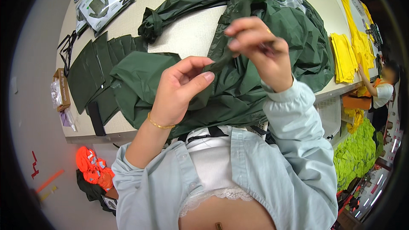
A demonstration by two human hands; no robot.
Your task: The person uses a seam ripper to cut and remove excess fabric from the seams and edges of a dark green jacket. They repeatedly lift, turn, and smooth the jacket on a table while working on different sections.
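A dark green waterproof jacket (281,42) lies spread in loose folds over the table, one sleeve (191,1) curving away to the left. My left hand (181,86) pinches the jacket's edge between thumb and forefinger. Just up and to the right, my right hand (260,49) is closed on the same edge strip, its fingers partly smeared by motion. Between the two hands the strip runs short and slightly raised. A row of overlapping flat green pieces (91,70) lies left of the jacket.
Packaged garments in clear bags (104,6) lie far left on the table (179,27). A black oblong item (96,118) and a cardboard box (64,88) sit near the left edge. Yellow garments (343,57) lie right, by a co-worker (382,89). Orange (91,166) and lime garments (355,155) are below.
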